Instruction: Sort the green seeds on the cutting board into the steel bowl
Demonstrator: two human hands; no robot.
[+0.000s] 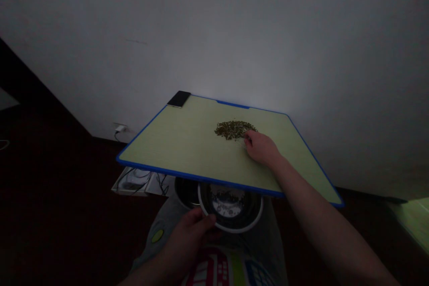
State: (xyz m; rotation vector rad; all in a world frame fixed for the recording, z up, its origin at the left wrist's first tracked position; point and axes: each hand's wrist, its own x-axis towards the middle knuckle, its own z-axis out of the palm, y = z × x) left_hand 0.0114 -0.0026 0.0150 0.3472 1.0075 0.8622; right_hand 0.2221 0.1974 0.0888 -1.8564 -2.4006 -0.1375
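A loose pile of small brownish-green grains or seeds (pixel 231 129) lies spread on a pale table (pixel 187 143) with a blue edge. My right hand (pixel 261 146) rests at the pile's near right side, its fingers pinched together; what they hold, if anything, is too small to make out. Below the table's front edge, my left hand (pixel 192 231) grips the rim of a round bowl (pixel 234 229), thumb on top. Some dark bits lie in this bowl, and the tabletop hides its far part. Another darker bowl (pixel 187 195) is partly visible behind it on the left.
A dark flat phone or tablet (pixel 179 98) lies at the table's far left corner. The wall (pixel 234 31) stands close behind the table. Left and low are a white plug (pixel 119 129) and a white box (pixel 134 182) with cables. My legs are under the bowls.
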